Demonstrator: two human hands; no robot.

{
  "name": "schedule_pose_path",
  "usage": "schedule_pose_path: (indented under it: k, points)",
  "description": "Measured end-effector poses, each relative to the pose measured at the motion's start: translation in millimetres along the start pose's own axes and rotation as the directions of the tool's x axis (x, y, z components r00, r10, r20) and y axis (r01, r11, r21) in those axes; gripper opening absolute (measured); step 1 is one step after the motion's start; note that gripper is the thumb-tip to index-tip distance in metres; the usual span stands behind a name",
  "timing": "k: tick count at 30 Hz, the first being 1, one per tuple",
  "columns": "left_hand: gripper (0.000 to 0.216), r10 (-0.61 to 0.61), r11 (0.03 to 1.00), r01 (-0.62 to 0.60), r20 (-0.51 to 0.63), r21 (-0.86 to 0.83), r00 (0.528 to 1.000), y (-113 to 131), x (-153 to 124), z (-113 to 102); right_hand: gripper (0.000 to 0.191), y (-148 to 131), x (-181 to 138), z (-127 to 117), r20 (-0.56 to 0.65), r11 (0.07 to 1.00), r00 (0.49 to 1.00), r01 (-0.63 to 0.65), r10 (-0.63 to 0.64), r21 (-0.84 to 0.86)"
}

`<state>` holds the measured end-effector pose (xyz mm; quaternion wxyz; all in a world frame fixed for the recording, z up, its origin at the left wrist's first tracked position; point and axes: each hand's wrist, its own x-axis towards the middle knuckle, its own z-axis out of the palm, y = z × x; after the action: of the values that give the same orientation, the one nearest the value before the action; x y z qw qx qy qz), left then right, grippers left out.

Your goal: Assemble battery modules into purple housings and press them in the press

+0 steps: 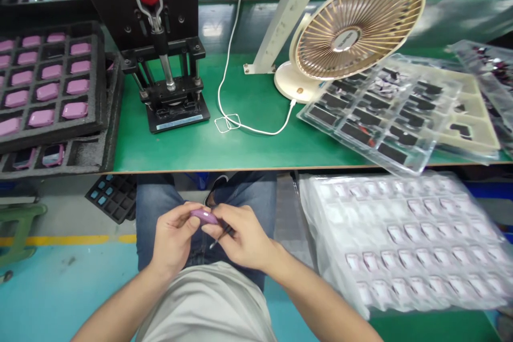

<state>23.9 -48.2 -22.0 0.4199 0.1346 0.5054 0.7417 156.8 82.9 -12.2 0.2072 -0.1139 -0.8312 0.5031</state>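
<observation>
Above my lap, my left hand (173,238) pinches one end of a small purple watch case (205,216) between thumb and fingers. The fingers of my right hand (246,238) close on its other end. A thin dark tool (218,239), perhaps tweezers, also sits in my right hand, pointing down and left; its exact kind is unclear. The case is tilted edge-on, so most of its faces are hidden.
On the green bench stand foam trays of pink cases (76,110), a black hand press (176,85) with a red handle, and a fan (347,40). Clear trays of dark parts (363,112) lie right. A plastic-covered tray of pink-rimmed parts (404,256) is beside me.
</observation>
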Motion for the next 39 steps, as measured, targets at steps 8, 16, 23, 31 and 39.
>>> schedule_pose_path:
  k: [8, 16, 23, 31, 39]
  points:
    - [0.021, 0.046, 0.975, -0.063, 0.083, 0.212, 0.996, 8.8, 5.8, -10.7, 0.01, -2.6, 2.0, -9.7, -0.005, 0.99, 0.993, 0.115, -0.116, -0.08]
    - [0.019, 0.128, 0.918, -0.157, 0.101, 0.364, 0.987, 12.0, 6.8, -12.3, 0.024, -10.3, 10.3, -10.9, 0.053, 0.999, 0.998, -0.036, 0.034, 0.036]
    - [0.051, 0.359, 0.559, -0.577, 0.453, 0.596, 0.816, 35.3, 19.2, -12.1, 0.055, -15.7, 27.8, -30.8, 0.603, 0.322, 0.676, -0.735, 0.424, 0.597]
    - [0.054, 0.553, 0.285, -0.803, 0.594, 0.524, 0.584, 40.7, 17.9, -10.2, 0.055, -23.1, 29.2, -25.0, 0.732, 0.031, 0.542, -0.812, 0.412, 0.583]
    - [0.052, 0.517, 0.284, -0.763, 0.578, 0.581, 0.632, 35.8, 15.5, -11.5, 0.06, -20.2, 28.5, -17.3, 0.642, 0.195, 0.571, -0.805, 0.512, 0.561]
